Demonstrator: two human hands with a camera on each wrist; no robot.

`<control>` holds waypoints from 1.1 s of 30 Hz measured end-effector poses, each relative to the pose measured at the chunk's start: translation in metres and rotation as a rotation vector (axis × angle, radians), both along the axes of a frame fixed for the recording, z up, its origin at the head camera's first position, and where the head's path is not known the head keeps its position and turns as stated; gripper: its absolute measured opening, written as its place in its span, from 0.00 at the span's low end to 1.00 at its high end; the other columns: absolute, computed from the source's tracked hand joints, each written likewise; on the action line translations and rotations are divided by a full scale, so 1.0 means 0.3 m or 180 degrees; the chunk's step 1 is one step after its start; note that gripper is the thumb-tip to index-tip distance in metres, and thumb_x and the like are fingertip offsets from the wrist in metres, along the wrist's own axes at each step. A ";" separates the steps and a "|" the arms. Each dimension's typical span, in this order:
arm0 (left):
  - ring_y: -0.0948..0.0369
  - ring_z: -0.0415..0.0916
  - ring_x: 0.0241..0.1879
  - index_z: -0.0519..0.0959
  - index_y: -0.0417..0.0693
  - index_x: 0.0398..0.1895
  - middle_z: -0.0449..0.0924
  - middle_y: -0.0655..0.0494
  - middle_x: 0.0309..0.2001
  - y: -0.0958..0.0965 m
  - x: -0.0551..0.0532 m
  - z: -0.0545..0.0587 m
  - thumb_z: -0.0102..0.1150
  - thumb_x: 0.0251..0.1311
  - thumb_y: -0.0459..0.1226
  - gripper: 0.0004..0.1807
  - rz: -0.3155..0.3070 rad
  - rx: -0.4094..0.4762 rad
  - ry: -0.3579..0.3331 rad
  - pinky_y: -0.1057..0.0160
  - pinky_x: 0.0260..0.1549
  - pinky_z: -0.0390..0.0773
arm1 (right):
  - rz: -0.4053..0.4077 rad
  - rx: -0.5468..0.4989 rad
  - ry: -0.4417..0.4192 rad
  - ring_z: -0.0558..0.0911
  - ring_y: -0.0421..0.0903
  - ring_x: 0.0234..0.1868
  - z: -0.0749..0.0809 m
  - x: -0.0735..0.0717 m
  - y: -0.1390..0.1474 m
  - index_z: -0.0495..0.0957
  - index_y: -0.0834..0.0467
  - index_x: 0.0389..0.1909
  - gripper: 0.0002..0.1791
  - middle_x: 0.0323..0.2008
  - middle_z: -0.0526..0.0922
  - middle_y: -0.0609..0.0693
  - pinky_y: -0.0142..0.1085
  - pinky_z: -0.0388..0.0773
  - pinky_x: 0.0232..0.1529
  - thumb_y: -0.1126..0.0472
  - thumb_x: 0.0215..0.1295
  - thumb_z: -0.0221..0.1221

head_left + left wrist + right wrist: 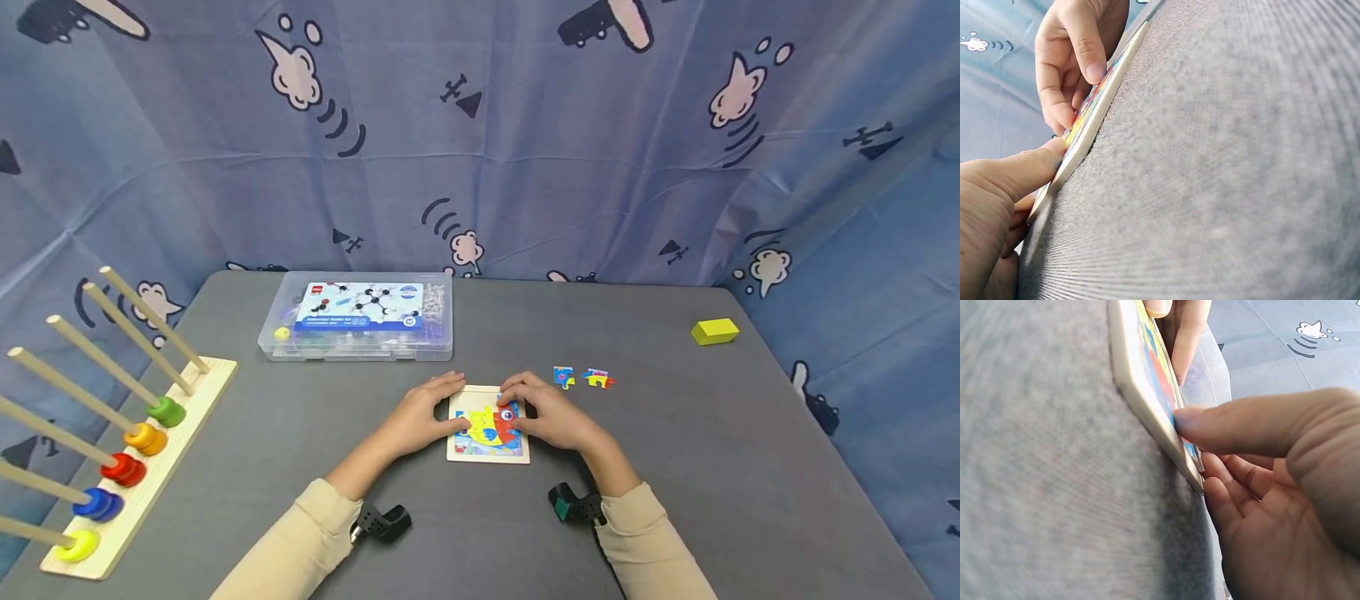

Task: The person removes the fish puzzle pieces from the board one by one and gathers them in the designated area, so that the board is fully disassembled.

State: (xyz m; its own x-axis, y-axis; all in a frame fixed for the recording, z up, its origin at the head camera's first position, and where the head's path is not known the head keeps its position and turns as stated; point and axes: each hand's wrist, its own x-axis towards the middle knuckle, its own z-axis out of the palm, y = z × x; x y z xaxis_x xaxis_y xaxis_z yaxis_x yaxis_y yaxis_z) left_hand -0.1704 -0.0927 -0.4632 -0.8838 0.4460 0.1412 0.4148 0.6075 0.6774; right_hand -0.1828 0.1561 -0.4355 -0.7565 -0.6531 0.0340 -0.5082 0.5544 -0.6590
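Observation:
A small wooden jigsaw puzzle board (488, 458) with a yellow, red and blue fish picture lies flat on the table in the head view. My left hand (426, 417) holds its left side, the thumb (1044, 159) on the face and the fingers by the far left corner. My right hand (551, 414) is over the right side, its thumb and bent index finger pinching a red-and-blue puzzle piece (507, 414) with an eye on it, at the board. Two loose puzzle pieces, one mostly blue (563, 377) and one yellow-pink (598, 379), lie beyond the right hand.
A clear plastic case (356, 343) with a molecule-model label stands at the back left of the grey table (480, 533). On the left is a wooden peg rack (213, 371) with coloured rings. A yellow block (715, 332) sits at the back right, before a patterned curtain.

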 end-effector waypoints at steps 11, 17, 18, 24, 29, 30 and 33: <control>0.52 0.61 0.68 0.72 0.38 0.62 0.69 0.48 0.65 0.001 -0.001 0.004 0.67 0.53 0.45 0.34 0.0002 -0.0019 0.0008 0.49 0.66 0.63 | -0.0101 -0.0058 -0.0056 0.71 0.50 0.53 0.002 0.005 -0.002 0.79 0.58 0.44 0.13 0.52 0.72 0.52 0.43 0.70 0.52 0.68 0.57 0.63; 0.52 0.61 0.69 0.72 0.38 0.62 0.69 0.48 0.65 0.002 0.001 0.006 0.67 0.53 0.45 0.35 0.0004 -0.0010 0.0017 0.49 0.66 0.63 | -0.0204 -0.0170 -0.0018 0.72 0.48 0.48 -0.001 0.004 -0.001 0.78 0.58 0.47 0.16 0.50 0.75 0.52 0.41 0.72 0.50 0.69 0.57 0.64; 0.52 0.61 0.69 0.72 0.38 0.62 0.69 0.48 0.65 0.002 0.001 0.007 0.67 0.53 0.45 0.35 0.0006 -0.0012 0.0012 0.50 0.66 0.63 | -0.0251 -0.0196 -0.0033 0.72 0.48 0.47 -0.002 0.004 -0.001 0.78 0.59 0.48 0.17 0.50 0.76 0.51 0.41 0.72 0.49 0.69 0.57 0.64; 0.50 0.62 0.68 0.72 0.37 0.62 0.69 0.47 0.65 0.004 0.008 0.013 0.67 0.53 0.44 0.34 -0.0016 0.0026 0.0014 0.48 0.65 0.64 | -0.0458 -0.0206 -0.0057 0.73 0.45 0.45 -0.011 0.004 -0.003 0.77 0.59 0.53 0.20 0.48 0.78 0.50 0.38 0.75 0.48 0.70 0.58 0.61; 0.50 0.62 0.68 0.72 0.36 0.62 0.69 0.47 0.65 0.003 0.009 0.013 0.67 0.54 0.44 0.34 -0.0019 0.0037 0.0020 0.47 0.64 0.64 | -0.0484 -0.0138 0.0070 0.73 0.45 0.44 -0.007 0.008 -0.006 0.78 0.60 0.52 0.19 0.48 0.78 0.51 0.39 0.75 0.47 0.71 0.58 0.60; 0.50 0.62 0.68 0.72 0.36 0.62 0.69 0.47 0.65 0.003 0.009 0.013 0.67 0.54 0.45 0.34 -0.0020 0.0037 0.0021 0.47 0.64 0.65 | -0.0492 -0.0113 0.0085 0.73 0.45 0.44 -0.006 0.009 -0.007 0.78 0.60 0.52 0.19 0.48 0.78 0.51 0.39 0.75 0.46 0.71 0.58 0.60; 0.50 0.62 0.68 0.71 0.36 0.62 0.69 0.47 0.65 0.002 0.009 0.013 0.67 0.54 0.45 0.34 -0.0025 0.0043 0.0006 0.47 0.64 0.65 | -0.0523 -0.0046 0.0082 0.73 0.45 0.43 -0.002 0.013 -0.010 0.78 0.59 0.52 0.19 0.47 0.77 0.51 0.39 0.74 0.44 0.70 0.59 0.61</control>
State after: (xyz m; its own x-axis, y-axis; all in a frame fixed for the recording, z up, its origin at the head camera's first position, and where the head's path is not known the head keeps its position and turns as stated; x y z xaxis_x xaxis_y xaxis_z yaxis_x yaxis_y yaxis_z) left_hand -0.1677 -0.0920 -0.4594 -0.8801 0.4509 0.1489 0.4208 0.5951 0.6847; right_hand -0.1790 0.1532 -0.4359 -0.8518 -0.5200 0.0634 -0.4284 0.6220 -0.6555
